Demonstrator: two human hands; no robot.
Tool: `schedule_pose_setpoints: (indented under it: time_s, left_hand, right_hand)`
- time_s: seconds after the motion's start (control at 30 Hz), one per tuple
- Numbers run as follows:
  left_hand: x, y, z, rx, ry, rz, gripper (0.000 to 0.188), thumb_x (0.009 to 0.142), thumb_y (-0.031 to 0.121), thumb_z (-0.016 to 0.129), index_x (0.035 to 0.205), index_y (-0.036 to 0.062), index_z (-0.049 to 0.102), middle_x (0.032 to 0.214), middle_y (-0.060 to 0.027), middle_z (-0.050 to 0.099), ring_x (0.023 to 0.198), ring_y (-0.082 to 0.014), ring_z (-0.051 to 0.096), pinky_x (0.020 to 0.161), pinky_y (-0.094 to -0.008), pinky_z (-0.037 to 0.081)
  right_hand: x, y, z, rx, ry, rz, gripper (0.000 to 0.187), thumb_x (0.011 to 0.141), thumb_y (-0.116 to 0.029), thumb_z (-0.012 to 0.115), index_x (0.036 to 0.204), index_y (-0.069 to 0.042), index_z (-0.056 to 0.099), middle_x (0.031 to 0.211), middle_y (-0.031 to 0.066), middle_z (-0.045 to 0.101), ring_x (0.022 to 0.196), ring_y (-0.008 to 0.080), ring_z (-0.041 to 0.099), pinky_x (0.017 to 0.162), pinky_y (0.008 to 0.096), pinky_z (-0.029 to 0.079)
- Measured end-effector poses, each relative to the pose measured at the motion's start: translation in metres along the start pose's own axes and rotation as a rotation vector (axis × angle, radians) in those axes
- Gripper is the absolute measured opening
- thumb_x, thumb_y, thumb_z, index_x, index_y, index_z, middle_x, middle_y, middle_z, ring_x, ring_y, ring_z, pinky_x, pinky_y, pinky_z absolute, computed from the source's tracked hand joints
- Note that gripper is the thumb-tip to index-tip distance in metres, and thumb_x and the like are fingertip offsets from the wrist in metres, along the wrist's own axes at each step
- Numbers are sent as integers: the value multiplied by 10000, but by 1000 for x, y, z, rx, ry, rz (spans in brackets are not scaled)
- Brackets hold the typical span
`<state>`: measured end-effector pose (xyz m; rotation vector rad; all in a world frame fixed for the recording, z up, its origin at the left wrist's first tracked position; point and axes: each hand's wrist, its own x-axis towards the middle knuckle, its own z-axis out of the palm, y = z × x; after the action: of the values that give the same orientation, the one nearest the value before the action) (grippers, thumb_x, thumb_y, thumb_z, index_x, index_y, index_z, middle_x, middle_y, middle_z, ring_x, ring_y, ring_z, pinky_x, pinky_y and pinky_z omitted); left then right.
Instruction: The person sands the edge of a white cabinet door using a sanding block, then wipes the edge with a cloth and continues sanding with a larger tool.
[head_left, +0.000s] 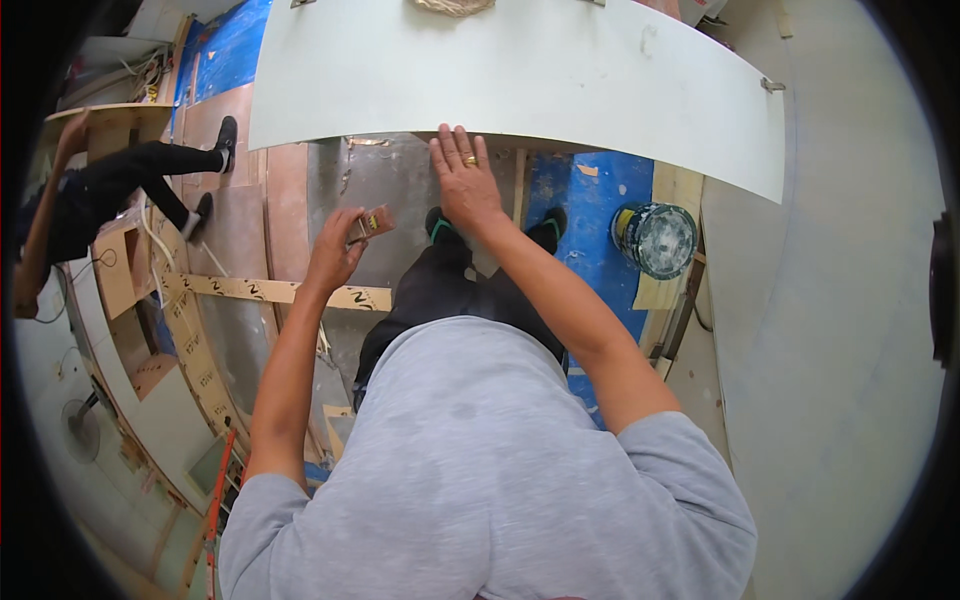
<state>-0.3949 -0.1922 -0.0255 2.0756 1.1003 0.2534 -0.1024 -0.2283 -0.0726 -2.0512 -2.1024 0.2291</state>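
A long white panel [500, 70] stretches across in front of me, with small metal hinges on it. My right hand [466, 180] rests with its fingers stretched out over the panel's near edge, a ring on one finger. To the left, short of the panel, my left hand [338, 245] pinches a small reddish-brown block-like piece [372, 224] with a dark and yellow mark. Whether it is folded sandpaper or a solid block I cannot tell. A tan, crumpled-looking thing [455, 5] lies on the panel's far part, cut off by the frame.
A round tub [655, 240] stands at right on blue sheeting [585, 205]. A printed wooden strip [280, 291] lies left of my legs. Another person [110, 185] in dark clothes is at far left, near wooden boxes [118, 268]. A pale wall [830, 300] rises at right.
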Motion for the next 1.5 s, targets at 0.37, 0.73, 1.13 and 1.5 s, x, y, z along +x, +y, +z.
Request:
schedule_pose_setpoints:
  time_s: [0.37, 0.73, 1.13, 1.5]
  left_hand:
    - [-32, -52, -24, -64, -3, -81, 581, 767, -38, 747, 1313, 72, 581, 1242, -173, 630, 1174, -409, 611, 1001, -447, 506]
    - [12, -45, -40, -19, -31, 7, 584, 787, 10, 776, 1330, 72, 569, 1240, -175, 632, 1157, -409, 622, 983, -449, 516]
    - [112, 69, -16, -19, -107, 275, 577, 842, 152, 788, 1363, 62, 557, 1251, -191, 636, 1161, -397, 628, 991, -455, 513]
    - [250, 142, 64, -422, 109, 57, 497, 915, 92, 717, 1376, -14, 566, 1231, -103, 643, 1047, -203, 638, 906, -325, 537]
  right_hand:
    - [-6, 12, -11, -83, -70, 27, 733, 918, -88, 498, 1628, -94, 316, 1723, 60, 261, 1594, 232, 228, 1282, 560, 78]
    - [-62, 88, -33, -225, -103, 265, 770, 901, -82, 523, 1636, -89, 293, 1735, 54, 224, 1596, 264, 214, 1271, 591, 109]
    - [-104, 171, -43, -220, 20, 542, 879, 819, -141, 648, 1630, -118, 309, 1725, 105, 223, 1570, 361, 247, 1246, 621, 192]
    - [-163, 273, -73, -95, 54, 497, 714, 907, -104, 532, 1600, -206, 392, 1701, 123, 292, 1568, 388, 255, 1247, 622, 180]
